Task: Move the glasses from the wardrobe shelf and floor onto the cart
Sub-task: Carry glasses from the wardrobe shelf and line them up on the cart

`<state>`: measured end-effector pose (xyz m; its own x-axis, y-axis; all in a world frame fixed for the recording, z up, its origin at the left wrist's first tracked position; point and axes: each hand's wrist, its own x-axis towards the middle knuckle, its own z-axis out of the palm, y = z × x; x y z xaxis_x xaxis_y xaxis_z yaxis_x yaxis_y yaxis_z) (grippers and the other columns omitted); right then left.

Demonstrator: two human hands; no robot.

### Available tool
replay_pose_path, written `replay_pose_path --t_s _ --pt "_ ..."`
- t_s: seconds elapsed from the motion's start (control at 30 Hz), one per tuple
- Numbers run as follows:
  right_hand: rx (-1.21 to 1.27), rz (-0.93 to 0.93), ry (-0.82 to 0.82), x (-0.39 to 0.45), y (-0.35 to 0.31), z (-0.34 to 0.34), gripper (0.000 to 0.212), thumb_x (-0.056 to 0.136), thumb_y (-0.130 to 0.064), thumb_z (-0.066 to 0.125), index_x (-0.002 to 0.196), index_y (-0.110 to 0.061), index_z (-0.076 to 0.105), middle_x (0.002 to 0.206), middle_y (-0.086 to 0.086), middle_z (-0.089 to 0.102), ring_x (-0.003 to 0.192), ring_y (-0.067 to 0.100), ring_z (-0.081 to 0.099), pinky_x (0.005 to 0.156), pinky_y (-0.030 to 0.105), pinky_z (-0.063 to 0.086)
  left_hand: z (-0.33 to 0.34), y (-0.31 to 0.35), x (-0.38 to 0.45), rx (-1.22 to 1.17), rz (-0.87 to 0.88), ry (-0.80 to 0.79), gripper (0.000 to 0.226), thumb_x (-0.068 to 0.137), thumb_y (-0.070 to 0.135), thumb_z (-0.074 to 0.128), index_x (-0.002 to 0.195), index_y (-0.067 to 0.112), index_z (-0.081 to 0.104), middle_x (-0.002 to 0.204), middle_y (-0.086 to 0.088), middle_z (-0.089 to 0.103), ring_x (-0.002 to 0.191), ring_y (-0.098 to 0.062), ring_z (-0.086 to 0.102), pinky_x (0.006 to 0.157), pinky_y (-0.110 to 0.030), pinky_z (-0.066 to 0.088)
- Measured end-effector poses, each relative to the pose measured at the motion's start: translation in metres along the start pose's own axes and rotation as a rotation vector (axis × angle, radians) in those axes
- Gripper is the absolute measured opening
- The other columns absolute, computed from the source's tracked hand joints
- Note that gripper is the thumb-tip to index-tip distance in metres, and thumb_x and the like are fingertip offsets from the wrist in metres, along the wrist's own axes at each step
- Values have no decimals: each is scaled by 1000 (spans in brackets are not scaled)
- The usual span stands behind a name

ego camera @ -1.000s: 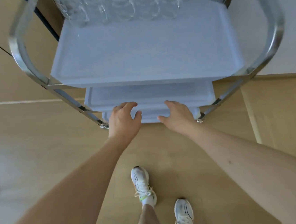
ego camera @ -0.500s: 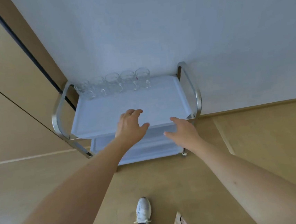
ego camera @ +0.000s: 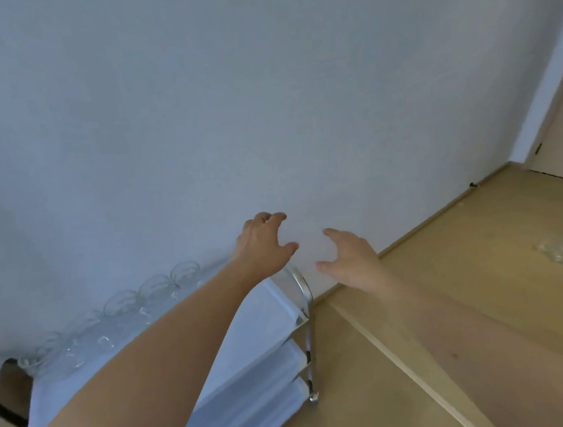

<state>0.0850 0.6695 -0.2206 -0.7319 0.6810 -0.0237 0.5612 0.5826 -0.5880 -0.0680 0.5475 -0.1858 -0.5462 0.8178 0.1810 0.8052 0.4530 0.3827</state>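
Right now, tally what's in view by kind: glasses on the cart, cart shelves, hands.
Glasses on the cart's top shelf: 5
Cart shelves: 3
Hands: 2, left hand and right hand, both empty
Total: 10

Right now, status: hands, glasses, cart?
Left hand and right hand open, empty. Glasses lined along cart top tray's far edge. Nothing blocking.

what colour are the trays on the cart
White, with a faint bluish cast; the cart's top tray shows it best in the head view.
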Motion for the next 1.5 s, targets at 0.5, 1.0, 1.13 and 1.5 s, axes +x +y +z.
replay_pose_path --t_s 0.5,1.0,1.13,1.5 --pt "-76 328 429 -56 66 -105 86 85 -42 73 157 -26 29 157 4 38 144 28 33 114 43 34 19 134 75 -89 524 -100 68 91 44 65 151 24 39 154 -7 37 140 -28 34 110 -47 40" --pt "-162 564 618 -85 226 -233 83 84 -47 75 153 -22 36 151 5 46 136 31 43 110 42 40 117 352 135 -59 847 -200 71 89 43 66 152 23 39 152 -7 38 138 -28 35 109 -46 40" --pt "-164 598 638 -75 275 -266 84 84 -48 74 153 -22 36 151 5 45 136 31 42 109 43 40 146 407 160 -58 889 -211 71 89 43 66 152 21 39 153 -9 38 138 -30 35 110 -46 39" --pt "-174 646 644 -59 381 -337 86 82 -47 75 154 -22 36 152 4 45 138 30 41 111 44 39 217 526 220 -101 980 -240 72 88 46 66 151 24 38 152 -9 38 137 -30 37 107 -50 42"
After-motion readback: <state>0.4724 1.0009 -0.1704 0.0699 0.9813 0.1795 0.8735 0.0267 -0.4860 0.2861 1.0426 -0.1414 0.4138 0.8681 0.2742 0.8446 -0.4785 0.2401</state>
